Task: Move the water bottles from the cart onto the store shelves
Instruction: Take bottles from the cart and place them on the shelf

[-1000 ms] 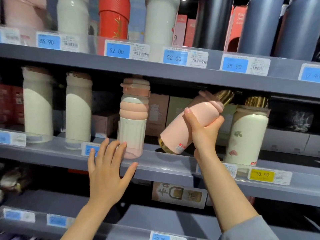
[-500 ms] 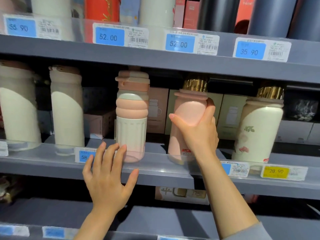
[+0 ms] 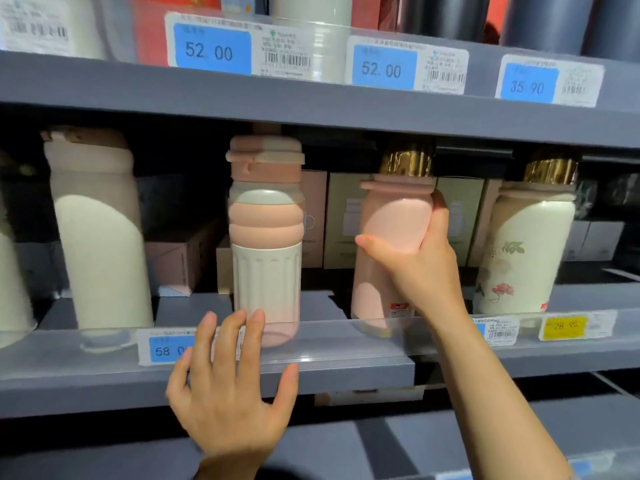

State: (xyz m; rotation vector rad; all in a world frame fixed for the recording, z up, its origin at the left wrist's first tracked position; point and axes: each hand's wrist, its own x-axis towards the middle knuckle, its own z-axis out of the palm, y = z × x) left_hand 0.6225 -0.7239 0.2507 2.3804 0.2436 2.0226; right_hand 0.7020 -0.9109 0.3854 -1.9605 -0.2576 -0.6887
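Our right hand [image 3: 420,268] grips the pink bottle [image 3: 391,244], which stands upright at the front edge of the middle shelf [image 3: 346,370]; our left hand [image 3: 228,389] lies with straight fingers spread on that edge. The ribbed bottle [image 3: 266,258] stands just beside

Grey metal shelves [image 3: 311,109] fill the view. Blue price tags [image 3: 212,48] line the upper shelf's front edge. Boxes [image 3: 349,220] stand in shadow beneath it.

Right hand [image 3: 420,271] grips the pink gold-capped bottle [image 3: 394,237], upright on the middle shelf [image 3: 346,368], just right of the ribbed pink-and-cream bottle [image 3: 266,244]. Left hand [image 3: 228,393], fingers spread, rests against the shelf edge below that ribbed bottle.
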